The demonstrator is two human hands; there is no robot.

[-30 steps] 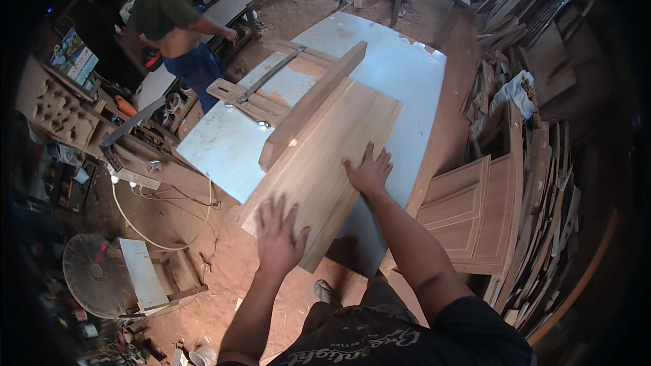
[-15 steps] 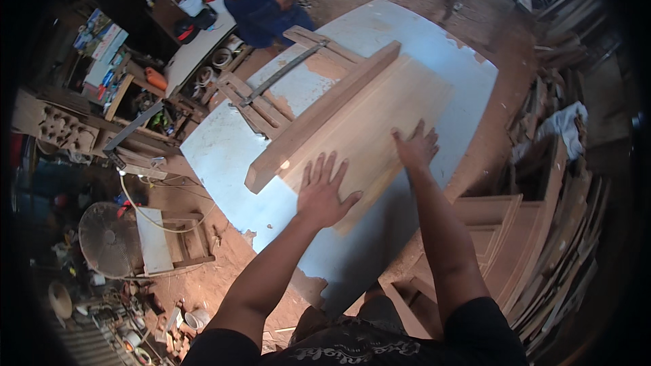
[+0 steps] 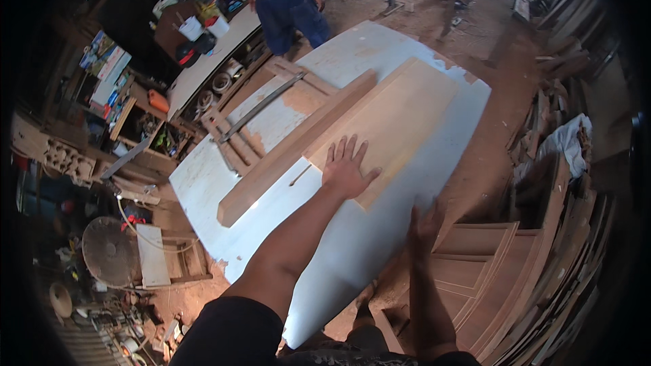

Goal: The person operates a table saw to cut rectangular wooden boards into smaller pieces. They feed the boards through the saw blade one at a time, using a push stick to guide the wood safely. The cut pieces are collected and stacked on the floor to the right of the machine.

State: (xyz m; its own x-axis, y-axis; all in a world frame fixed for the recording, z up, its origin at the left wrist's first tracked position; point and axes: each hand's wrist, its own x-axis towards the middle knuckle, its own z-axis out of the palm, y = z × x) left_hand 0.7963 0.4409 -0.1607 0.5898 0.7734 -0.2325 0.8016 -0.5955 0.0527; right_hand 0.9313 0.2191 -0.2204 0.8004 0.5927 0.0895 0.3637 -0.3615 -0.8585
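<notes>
A pale wooden board lies on a light blue-white tabletop with worn patches. My left hand rests flat on the board's near end, fingers spread. Beyond the table's right edge hangs my right hand, blurred, with thumb and fingers apart and nothing visible in it. A long brown wooden beam lies along the board's left side, with a gap between them at the near end. In that gap is a thin dark rod-like piece.
Left of the beam are wooden pieces with a metal bar across them. A person in blue shorts stands beyond the table's far left. Panelled wood and stacked planks are at right; a round fan stands at left.
The board has shifted away from me along the beam, and a gap now shows between them. My right hand has left the board and drawn back. The person at the back has moved right.
</notes>
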